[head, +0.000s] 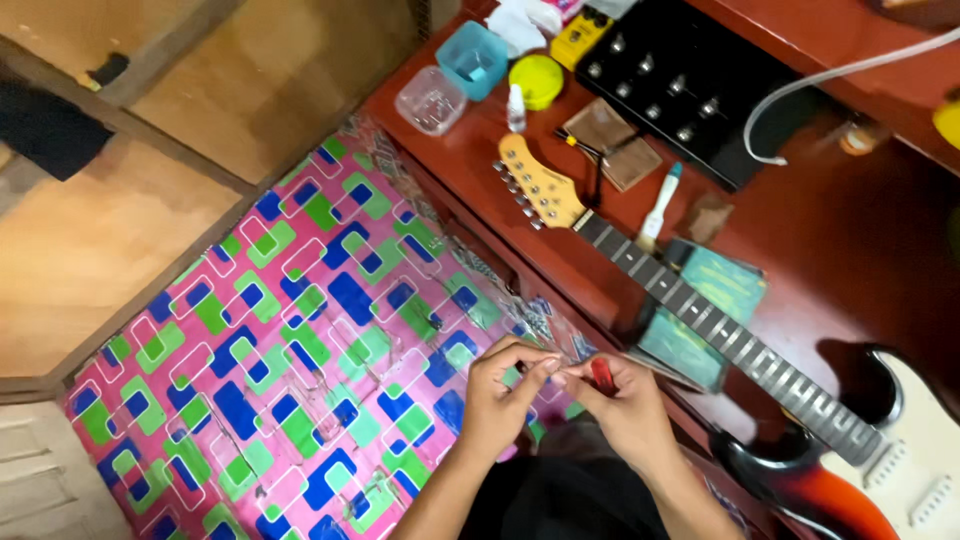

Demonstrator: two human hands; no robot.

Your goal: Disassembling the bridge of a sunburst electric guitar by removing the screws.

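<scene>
On the reddish-brown wooden desk (850, 240), an electric guitar (700, 310) is lying flat, its neck resting on a teal block (720, 290). Beside it, a glossy mat (280, 340) of pink, blue and green squares is covering the floor. Above the mat, the left hand (497, 400) and right hand (625, 405) are meeting fingertip to fingertip, the right pinching a small red tool (602, 373); what the left is gripping cannot be told.

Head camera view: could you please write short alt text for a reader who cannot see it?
Seen from above, a person's left hand and right hand meet fingertip to fingertip, the right hand around a small red tool. Beside them an electric guitar lies on a red-brown desk, above a pink patterned mat.
</scene>
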